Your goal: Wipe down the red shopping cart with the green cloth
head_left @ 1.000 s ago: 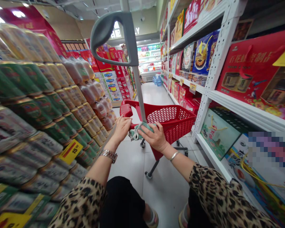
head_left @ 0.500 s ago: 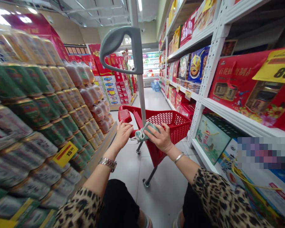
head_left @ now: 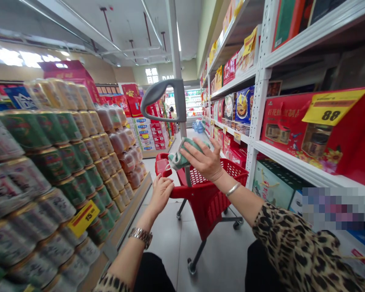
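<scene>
A small red shopping cart (head_left: 205, 207) stands before me, with a grey pole (head_left: 173, 44) rising from it and a grey looped handle (head_left: 167, 119) on the pole. My right hand (head_left: 205, 162) is wrapped over a green cloth (head_left: 178, 157) and presses it against the pole, just above the basket. A white string hangs from the cloth. My left hand (head_left: 162, 194) rests on the cart's near red rim at the left corner, fingers curled over it. The undersides of the fingers of both hands are hidden.
Stacked packs of cans (head_left: 48, 162) line the left side of the aisle. White shelving (head_left: 258, 101) with boxed goods, among them a red gift box (head_left: 280, 109), runs along the right. Pale floor tiles (head_left: 161, 243) lie under the cart. Further off is a lit display case (head_left: 193, 105).
My right hand has slid up the pole with the green cloth, from rim height to above the basket. My left hand stays at the rim. The view has tilted upward.
</scene>
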The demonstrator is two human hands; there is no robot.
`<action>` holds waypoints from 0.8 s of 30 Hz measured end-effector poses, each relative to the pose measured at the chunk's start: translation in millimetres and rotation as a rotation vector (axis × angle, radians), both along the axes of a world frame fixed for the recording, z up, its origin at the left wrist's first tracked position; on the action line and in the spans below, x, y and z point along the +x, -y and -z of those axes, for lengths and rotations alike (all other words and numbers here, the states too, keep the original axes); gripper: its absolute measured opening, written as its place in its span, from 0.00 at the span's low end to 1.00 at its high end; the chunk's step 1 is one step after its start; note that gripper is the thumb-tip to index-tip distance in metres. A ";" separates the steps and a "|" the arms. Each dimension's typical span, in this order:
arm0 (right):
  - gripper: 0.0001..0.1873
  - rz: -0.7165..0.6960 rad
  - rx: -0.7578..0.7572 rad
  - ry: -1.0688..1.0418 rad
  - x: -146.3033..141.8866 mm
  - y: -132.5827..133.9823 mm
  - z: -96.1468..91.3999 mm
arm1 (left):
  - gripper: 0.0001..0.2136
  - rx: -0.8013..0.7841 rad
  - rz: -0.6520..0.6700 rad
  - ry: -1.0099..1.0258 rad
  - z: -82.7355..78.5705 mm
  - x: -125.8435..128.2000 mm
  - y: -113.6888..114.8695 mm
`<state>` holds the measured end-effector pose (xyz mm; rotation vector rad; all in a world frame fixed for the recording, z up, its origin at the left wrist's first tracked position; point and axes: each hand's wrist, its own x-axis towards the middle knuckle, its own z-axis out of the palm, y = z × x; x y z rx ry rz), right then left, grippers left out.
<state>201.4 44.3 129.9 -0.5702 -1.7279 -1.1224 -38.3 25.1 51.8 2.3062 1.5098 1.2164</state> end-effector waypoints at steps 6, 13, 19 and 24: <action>0.23 0.032 0.047 -0.008 0.5 -0.1 -69.0 | 0.15 0.060 -0.021 0.003 9.5 0.5 3.1; 0.17 0.049 0.174 0.024 0.4 7.1 -68.8 | 0.14 0.128 -0.023 0.094 26.1 3.1 -8.9; 0.12 -0.055 0.199 0.193 -1.8 21.3 -27.3 | 0.14 0.089 0.012 0.076 12.4 10.7 4.6; 0.11 -0.025 0.277 0.329 3.9 28.5 -16.6 | 0.14 0.093 0.023 0.072 6.5 14.6 15.1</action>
